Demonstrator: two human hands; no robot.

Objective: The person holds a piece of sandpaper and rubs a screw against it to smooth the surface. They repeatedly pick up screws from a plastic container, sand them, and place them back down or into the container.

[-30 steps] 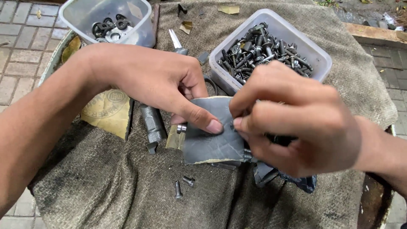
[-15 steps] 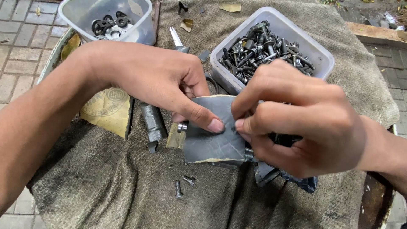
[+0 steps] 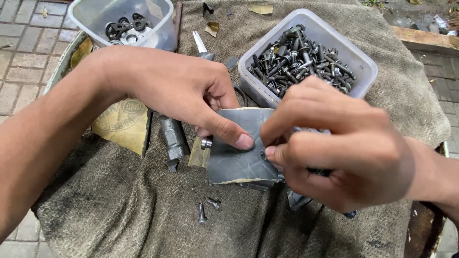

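- Far right, a plastic tub of bolts (image 3: 306, 62) blocks the way.
- Far left stands a tub of washers (image 3: 125, 23).
- Near left, open cloth (image 3: 119, 210), only two loose screws (image 3: 206, 209).

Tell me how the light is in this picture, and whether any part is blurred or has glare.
Head view: soft, even daylight, only faint shadows under the left hand and right hand; no strong glare on the tub of screws; the grey sheet is sharp, nothing is visibly blurred.
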